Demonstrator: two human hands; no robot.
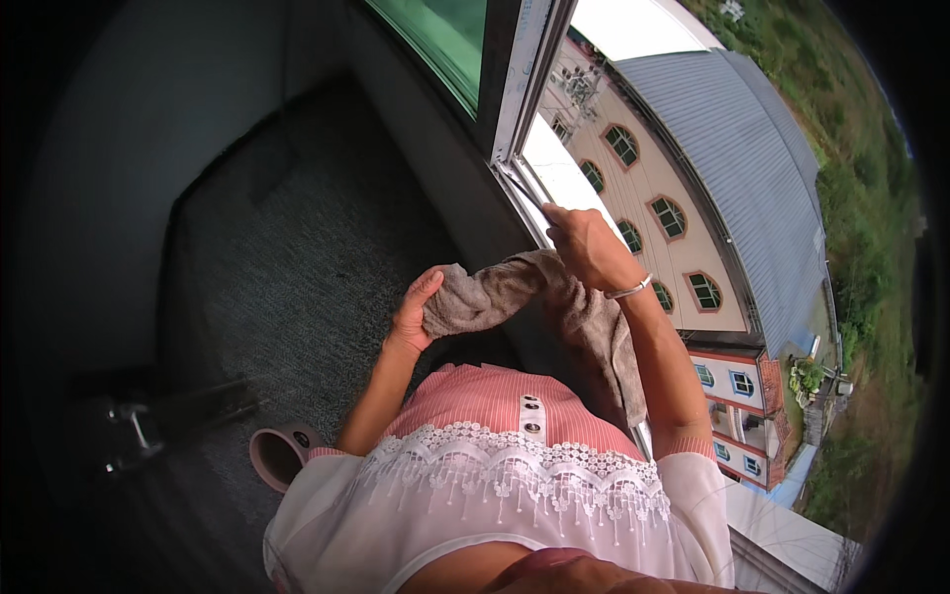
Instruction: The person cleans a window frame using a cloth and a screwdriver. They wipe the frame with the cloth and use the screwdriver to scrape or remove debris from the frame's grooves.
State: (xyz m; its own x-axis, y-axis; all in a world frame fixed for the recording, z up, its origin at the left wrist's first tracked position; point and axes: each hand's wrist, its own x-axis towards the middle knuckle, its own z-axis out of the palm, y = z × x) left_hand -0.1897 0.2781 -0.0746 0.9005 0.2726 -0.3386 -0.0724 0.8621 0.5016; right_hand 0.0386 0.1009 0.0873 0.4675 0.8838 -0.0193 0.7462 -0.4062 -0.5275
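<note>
The person stood at an open window, and a grey-brown cloth [554,297] stretched between the two hands. The work looked to be in its middle: the cloth was already up at the window frame [517,148], near its lower corner, but most of it hung loose and bunched rather than pressed flat, so, as a judgement, much of the frame remained to be gone over. Whether any part had been cleaned could not be told from this view.

The right hand [584,243] was raised to the lower end of the frame, the forearm angled up from the lower edge, a thin bangle [629,289] on the wrist. Its fingers were curled together over the upper end of the cloth, against or just beside the frame; which, could not be told. The cloth trailed down along that forearm.

The left hand [414,315] was held lower, near the chest, elbow bent. Its thumb and fingers were closed on the other bunched end of the cloth.

Below, a dark carpeted floor [297,257] lay inside the room, and a pink slipper [277,453] showed beside the person.
</note>
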